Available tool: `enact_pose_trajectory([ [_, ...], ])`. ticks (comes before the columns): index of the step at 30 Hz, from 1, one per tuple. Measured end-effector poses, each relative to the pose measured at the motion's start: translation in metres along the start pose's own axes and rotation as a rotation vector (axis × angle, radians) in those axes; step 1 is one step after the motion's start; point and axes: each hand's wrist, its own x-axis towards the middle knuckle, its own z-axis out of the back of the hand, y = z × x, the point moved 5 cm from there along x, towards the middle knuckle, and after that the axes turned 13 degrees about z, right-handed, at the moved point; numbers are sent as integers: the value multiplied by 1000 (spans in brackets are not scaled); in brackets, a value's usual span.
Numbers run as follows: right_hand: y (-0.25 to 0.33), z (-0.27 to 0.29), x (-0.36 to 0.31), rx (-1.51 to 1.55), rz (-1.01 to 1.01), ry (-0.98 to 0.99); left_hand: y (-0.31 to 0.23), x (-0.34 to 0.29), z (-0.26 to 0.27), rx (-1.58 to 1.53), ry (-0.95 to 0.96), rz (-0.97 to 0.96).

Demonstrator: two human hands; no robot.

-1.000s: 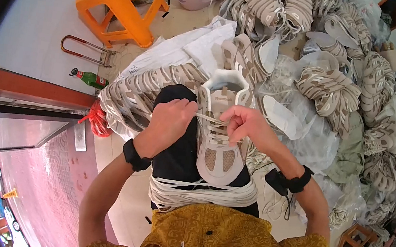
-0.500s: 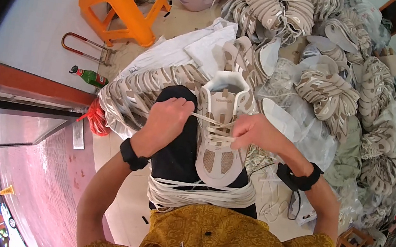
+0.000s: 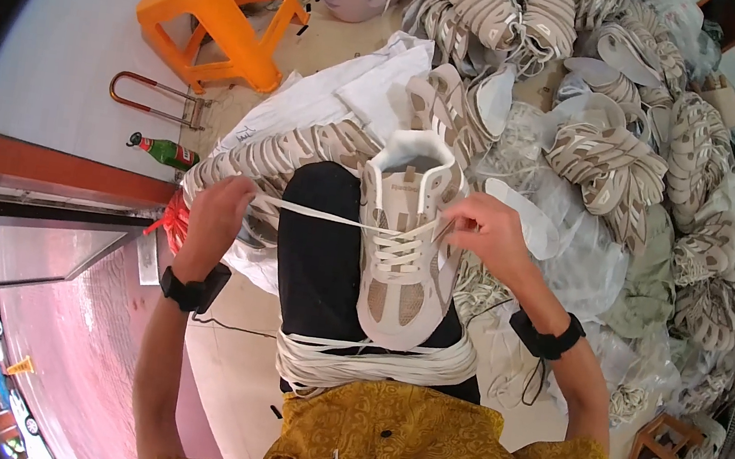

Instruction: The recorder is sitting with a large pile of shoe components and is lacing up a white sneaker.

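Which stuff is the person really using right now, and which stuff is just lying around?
Being used:
left hand
right hand
shoe on the lap
lace pulled out sideways
bundle of laces across the lap

Just lying around:
orange stool
green bottle
heap of shoes

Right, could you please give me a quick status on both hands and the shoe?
Left hand pulling lace taut sideways. Right hand pinching lace at eyelets. Shoe resting on lap. Nothing blocking.
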Motion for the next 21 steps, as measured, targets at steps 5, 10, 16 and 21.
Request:
enact_pose_trajectory([
  [5, 25, -22, 12, -374, 285, 155, -29, 10, 2, 35, -23, -71],
  [10, 32, -32, 11, -722, 554, 203, -72, 22, 28, 355, -280, -63],
  [16, 63, -30, 12, -813, 758, 159, -137, -10, -39, -355, 217, -189],
  [21, 54, -24, 15, -624, 678, -114, -148, 7, -77, -512, 650, -5],
])
